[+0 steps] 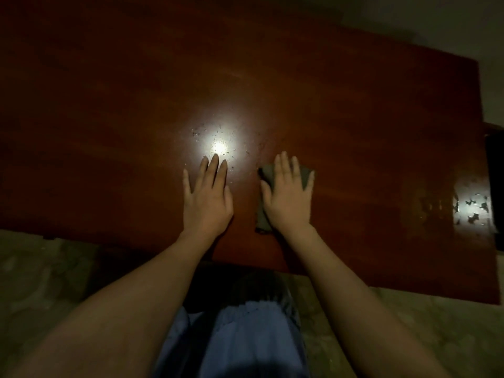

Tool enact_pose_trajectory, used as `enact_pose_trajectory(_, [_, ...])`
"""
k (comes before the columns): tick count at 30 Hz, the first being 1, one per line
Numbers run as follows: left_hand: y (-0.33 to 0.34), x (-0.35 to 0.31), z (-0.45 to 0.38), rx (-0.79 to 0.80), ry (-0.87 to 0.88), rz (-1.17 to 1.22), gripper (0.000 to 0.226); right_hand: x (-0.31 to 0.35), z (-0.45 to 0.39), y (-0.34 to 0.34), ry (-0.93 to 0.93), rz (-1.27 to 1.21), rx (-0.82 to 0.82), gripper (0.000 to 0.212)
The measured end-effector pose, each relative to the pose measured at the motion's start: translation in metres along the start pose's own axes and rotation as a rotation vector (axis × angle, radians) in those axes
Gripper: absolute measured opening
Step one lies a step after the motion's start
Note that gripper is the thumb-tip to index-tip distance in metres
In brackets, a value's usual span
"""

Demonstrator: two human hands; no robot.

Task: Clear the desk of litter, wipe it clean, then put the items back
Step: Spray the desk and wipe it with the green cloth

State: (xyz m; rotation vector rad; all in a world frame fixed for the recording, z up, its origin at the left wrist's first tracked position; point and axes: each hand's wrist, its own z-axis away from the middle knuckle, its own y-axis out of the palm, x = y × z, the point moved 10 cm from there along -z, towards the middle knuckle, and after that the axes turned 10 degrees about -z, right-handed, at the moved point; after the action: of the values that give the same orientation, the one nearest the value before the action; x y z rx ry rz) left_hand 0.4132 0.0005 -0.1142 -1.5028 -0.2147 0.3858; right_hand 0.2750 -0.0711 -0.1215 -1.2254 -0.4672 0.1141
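Note:
A dark red-brown wooden desk [354,118] fills most of the head view. My right hand [289,195] lies flat with straight fingers on a folded grey cloth [263,216], pressing it onto the desk near the front edge. The cloth shows at the hand's left side and beyond the fingertips. My left hand [207,197] rests flat on the bare wood just left of it, fingers spread. A bright light reflection with small wet specks [218,144] sits just past my left fingertips.
A second shiny wet patch [469,208] lies by the desk's right edge. A dark object [495,186] stands just off that edge. The floor [41,282] shows below the front edge, and my blue-clad legs [245,336] are under it.

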Motion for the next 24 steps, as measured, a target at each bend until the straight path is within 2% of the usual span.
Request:
enact_pose_trajectory(4, [-0.001,-0.001,0.000,0.002,0.003,-0.001,0.056,0.039,0.057,0.029,-0.323,0.068,0.039,0.063])
enact_pose_trajectory(7, [-0.003,-0.001,0.002,-0.020,0.002,0.015,0.054,0.019,0.101,0.043,-0.511,0.120,0.127,0.064])
enact_pose_trajectory(9, [-0.005,-0.001,0.002,-0.034,0.004,0.028,0.053,-0.015,0.118,0.038,-0.568,0.158,0.164,0.067])
enact_pose_trajectory(11, [-0.005,0.000,0.002,-0.034,-0.002,0.042,0.053,-0.059,0.119,0.024,-0.520,0.173,0.156,0.065])
enact_pose_trajectory(15, [-0.008,0.000,0.001,-0.060,-0.025,0.078,0.052,-0.149,0.066,-0.026,-0.076,0.022,0.032,0.062])
enact_pose_trajectory(17, [-0.010,0.001,0.001,-0.070,-0.042,0.109,0.049,-0.161,0.025,-0.046,0.111,-0.007,-0.060,0.061])
enact_pose_trajectory(19, [-0.015,0.004,-0.005,-0.059,-0.106,0.139,0.043,-0.148,-0.020,-0.056,0.209,-0.011,-0.093,0.060])
enact_pose_trajectory(21, [-0.021,0.004,-0.013,-0.060,-0.190,0.148,0.039,-0.113,-0.055,-0.056,0.157,-0.011,-0.059,0.062])
enact_pose_trajectory(24, [-0.031,-0.017,-0.033,-0.085,-0.194,0.166,0.037,-0.046,-0.061,-0.032,-0.155,0.057,0.069,0.063])
